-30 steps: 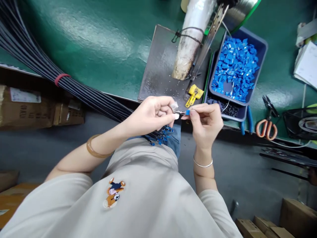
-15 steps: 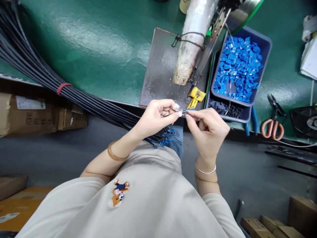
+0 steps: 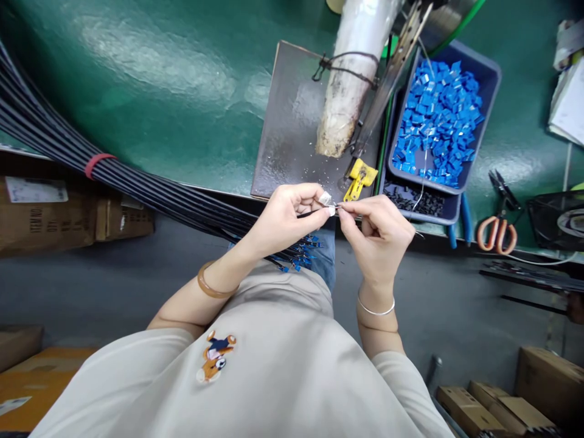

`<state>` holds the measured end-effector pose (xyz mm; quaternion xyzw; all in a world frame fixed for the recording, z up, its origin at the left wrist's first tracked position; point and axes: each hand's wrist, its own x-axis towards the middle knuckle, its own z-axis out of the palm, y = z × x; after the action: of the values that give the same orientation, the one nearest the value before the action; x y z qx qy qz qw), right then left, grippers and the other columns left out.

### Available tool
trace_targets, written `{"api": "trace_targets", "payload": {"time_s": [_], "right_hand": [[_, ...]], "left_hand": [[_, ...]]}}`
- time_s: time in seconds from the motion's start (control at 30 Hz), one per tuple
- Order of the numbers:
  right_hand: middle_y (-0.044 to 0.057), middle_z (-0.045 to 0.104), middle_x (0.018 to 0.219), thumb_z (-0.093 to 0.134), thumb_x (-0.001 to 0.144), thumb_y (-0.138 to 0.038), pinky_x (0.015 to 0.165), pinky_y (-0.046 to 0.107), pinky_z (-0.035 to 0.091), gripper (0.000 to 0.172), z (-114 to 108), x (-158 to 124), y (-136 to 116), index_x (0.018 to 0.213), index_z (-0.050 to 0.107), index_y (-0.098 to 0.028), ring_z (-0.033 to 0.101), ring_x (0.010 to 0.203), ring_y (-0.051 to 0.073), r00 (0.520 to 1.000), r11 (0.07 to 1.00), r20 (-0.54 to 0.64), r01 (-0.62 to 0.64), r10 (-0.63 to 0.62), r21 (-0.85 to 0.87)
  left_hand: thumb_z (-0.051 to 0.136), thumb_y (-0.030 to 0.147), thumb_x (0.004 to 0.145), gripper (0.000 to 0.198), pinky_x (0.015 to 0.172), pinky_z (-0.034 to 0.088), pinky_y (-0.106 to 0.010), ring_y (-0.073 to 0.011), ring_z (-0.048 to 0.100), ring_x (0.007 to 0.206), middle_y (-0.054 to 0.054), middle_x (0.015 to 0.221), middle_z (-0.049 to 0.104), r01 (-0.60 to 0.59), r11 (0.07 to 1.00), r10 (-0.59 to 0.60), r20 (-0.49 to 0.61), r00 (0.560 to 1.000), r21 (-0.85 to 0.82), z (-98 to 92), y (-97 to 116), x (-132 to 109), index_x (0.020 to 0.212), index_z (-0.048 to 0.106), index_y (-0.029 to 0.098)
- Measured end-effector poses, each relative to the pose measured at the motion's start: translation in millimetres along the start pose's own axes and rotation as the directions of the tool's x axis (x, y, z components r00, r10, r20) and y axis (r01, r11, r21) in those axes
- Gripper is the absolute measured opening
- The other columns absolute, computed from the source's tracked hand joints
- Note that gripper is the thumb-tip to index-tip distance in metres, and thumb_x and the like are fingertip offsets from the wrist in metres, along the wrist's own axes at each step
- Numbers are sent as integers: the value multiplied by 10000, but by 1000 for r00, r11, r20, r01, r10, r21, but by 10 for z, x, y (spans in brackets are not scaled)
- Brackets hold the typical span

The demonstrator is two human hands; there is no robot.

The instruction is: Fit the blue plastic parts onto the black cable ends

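Observation:
My left hand (image 3: 292, 216) is closed in a pinch, with white wraps on its thumb and index fingertip. A black cable (image 3: 305, 214) runs through it, its thin end wires showing at the fingertips. My right hand (image 3: 381, 234) pinches at those wires, thumb against index finger; whatever small piece is between them is hidden. The two hands' fingertips nearly meet at the bench edge. Below my left hand hang several cable ends with blue connectors (image 3: 296, 255). Just beyond the fingertips, a yellow clip (image 3: 360, 179) sits at the front of a dark plate (image 3: 292, 121).
A bundle of black cables (image 3: 150, 188) with a red tie (image 3: 98, 163) crosses from the left. On the right stand a bin of blue connectors (image 3: 490, 91), small black parts (image 3: 422, 201) and orange-handled scissors (image 3: 497, 234). A plastic-wrapped tube (image 3: 349, 91) overhangs the plate.
My right hand has shifted slightly left, closer to my left fingertips. The blue piece seen by its fingertips before no longer shows. The view has shifted a little.

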<state>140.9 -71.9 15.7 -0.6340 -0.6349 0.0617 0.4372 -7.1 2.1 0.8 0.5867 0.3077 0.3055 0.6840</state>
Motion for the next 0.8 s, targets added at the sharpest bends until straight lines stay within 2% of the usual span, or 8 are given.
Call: {"api": "trace_targets", "payload": {"time_s": [0.2, 0.33, 0.43, 0.53, 0.63, 0.8], "right_hand": [[-37, 626, 705, 660, 830, -127, 626, 257, 468, 96, 17, 2, -4, 852, 692, -214, 550, 634, 89, 999, 1000, -36, -5, 5, 18], [-44, 589, 724, 662, 833, -189, 492, 236, 354, 36, 22, -1, 32, 807, 681, -205, 366, 481, 40, 990, 985, 19, -141, 140, 101], [-40, 581, 741, 663, 840, -225, 439, 233, 273, 44, 19, -14, 68, 818, 690, -197, 293, 453, 28, 978, 964, 55, -206, 199, 168], [-27, 609, 763, 679, 841, -234, 474, 231, 347, 79, 8, -33, 79, 907, 716, -215, 362, 484, 43, 987, 977, -8, -157, 159, 142], [-23, 645, 773, 688, 838, -201, 532, 243, 417, 136, -8, -46, 69, 964, 723, -237, 434, 525, 61, 997, 994, -17, -75, 76, 83], [-19, 691, 821, 691, 824, -143, 507, 237, 375, 124, -24, -43, 54, 908, 718, -231, 420, 525, 53, 1000, 999, -13, -2, 2, 45]], "left_hand": [[655, 226, 826, 149, 542, 407, -175, -57, 486, 563, 8, 642, 547, -12, 1000, 12, 26, 1000, 9, -23, 2, 8, 734, 581, 134], [733, 244, 760, 148, 599, 444, -182, -76, 526, 633, -6, 703, 584, -18, 1000, 19, 70, 997, -17, -65, -23, 11, 771, 649, 123], [757, 244, 735, 161, 602, 438, -175, -70, 512, 630, 0, 694, 587, -32, 999, 32, 24, 999, -9, -64, -32, 11, 742, 657, 118], [733, 244, 757, 165, 587, 419, -164, -58, 485, 612, 12, 671, 563, -60, 998, 60, -35, 998, -4, -33, -25, 13, 720, 632, 119], [708, 237, 778, 159, 592, 421, -160, -56, 479, 618, 13, 672, 546, -71, 997, 71, -27, 997, 11, -6, -22, 16, 722, 618, 119], [685, 238, 805, 141, 639, 453, -172, -70, 512, 666, -3, 716, 560, -62, 998, 62, 6, 998, 25, -16, -46, 7, 765, 620, 120]]}}
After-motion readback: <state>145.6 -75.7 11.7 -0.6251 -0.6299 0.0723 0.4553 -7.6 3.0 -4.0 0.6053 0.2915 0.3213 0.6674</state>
